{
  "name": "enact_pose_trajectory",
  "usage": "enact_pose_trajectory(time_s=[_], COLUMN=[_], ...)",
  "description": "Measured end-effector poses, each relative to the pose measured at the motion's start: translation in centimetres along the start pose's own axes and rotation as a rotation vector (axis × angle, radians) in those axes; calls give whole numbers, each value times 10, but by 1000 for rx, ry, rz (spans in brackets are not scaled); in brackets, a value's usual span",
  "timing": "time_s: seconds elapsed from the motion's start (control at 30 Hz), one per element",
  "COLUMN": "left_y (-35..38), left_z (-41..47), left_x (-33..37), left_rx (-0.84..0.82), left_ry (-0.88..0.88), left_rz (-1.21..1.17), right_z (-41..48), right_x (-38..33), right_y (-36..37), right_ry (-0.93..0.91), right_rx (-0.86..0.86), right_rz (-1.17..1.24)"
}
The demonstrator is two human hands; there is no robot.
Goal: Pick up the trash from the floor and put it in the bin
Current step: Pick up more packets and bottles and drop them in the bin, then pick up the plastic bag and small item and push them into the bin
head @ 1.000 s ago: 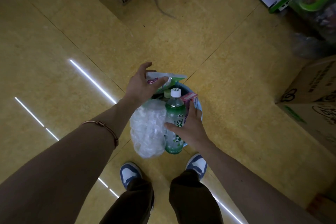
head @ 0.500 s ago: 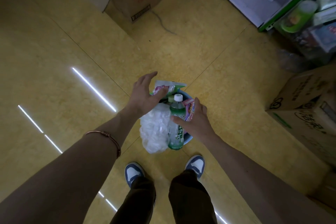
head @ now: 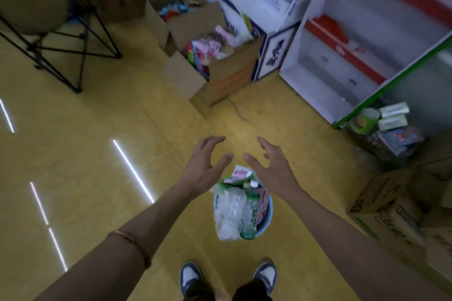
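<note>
The trash sits in the blue bin (head: 268, 217), which stands on the yellow floor (head: 97, 166) just ahead of the person's shoes (head: 190, 276). It is heaped above the rim: a crumpled clear bag (head: 228, 212) hangs over the near side, a green bottle (head: 252, 215) stands beside it, and packets (head: 241, 175) stick out at the far side. Both hands hover above the far edge of the bin, apart from the trash. The left hand (head: 203, 168) and the right hand (head: 271, 166) face each other with fingers spread and relaxed, holding nothing. A bracelet (head: 132, 242) circles the left wrist. Farther off are an open carton (head: 220, 76) of packets, a white shelf (head: 354, 61), more cartons (head: 391, 203) at the right and a black stand (head: 80, 56) at the left.
</note>
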State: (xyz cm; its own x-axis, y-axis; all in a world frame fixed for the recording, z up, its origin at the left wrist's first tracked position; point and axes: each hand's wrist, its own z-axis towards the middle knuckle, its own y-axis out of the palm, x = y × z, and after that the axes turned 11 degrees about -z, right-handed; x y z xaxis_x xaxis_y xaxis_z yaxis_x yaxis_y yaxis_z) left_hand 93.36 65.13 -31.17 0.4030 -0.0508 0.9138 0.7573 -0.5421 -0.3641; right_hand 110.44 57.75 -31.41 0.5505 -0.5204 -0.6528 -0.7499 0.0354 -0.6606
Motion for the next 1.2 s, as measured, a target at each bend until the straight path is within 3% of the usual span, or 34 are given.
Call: enact_pose_trajectory(time_s=[0.2, 0.57, 0.93, 1.2], left_y=[-83, -147, -144, -136], left_z=[-56, -188, -403, -564], left_x=[92, 204, 195, 185], left_rx=[218, 640, 1238, 1562], left_ry=[62, 97, -109, -285], left_rz=[-18, 12, 26, 32], right_z=[-42, -123, -253, -371], right_x=[-110, -264, -323, -346], right_y=[-51, -97, -3, 75], right_ry=[-239, -774, -1122, -1326], right_rx=[40, -160, -587, -843], right_rz=[14, -77, -90, -182])
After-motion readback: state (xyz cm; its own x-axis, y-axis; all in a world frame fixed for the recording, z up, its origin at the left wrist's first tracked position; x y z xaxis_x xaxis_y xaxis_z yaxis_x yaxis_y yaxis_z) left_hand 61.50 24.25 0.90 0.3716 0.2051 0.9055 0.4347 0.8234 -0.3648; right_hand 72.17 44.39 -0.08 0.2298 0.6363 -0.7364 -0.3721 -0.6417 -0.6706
